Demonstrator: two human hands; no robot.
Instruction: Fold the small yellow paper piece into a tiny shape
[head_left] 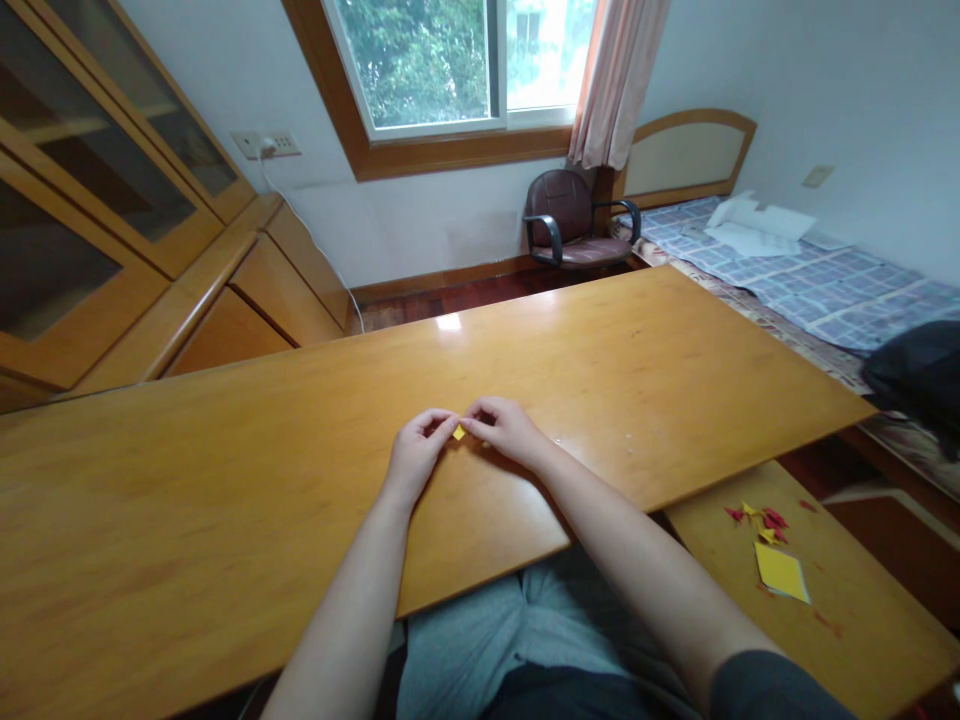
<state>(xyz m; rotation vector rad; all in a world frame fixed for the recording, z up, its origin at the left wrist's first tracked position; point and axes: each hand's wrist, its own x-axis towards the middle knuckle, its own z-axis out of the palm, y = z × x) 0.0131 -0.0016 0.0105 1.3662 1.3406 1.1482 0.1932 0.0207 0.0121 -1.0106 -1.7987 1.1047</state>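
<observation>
A tiny folded piece of yellow paper (458,432) lies on the wooden table (300,480), pinched between both hands. My left hand (417,450) grips its left side with curled fingers. My right hand (504,428) pinches its right side with thumb and forefinger. Both hands rest on the tabletop near its front edge, touching each other over the paper.
A lower wooden stool or side table (825,620) at the right carries a yellow paper sheet (781,574) and several small red and yellow folded pieces (763,521). Wooden cabinets (112,220) stand at the left, an armchair (574,222) below the window, a bed (810,270) at right.
</observation>
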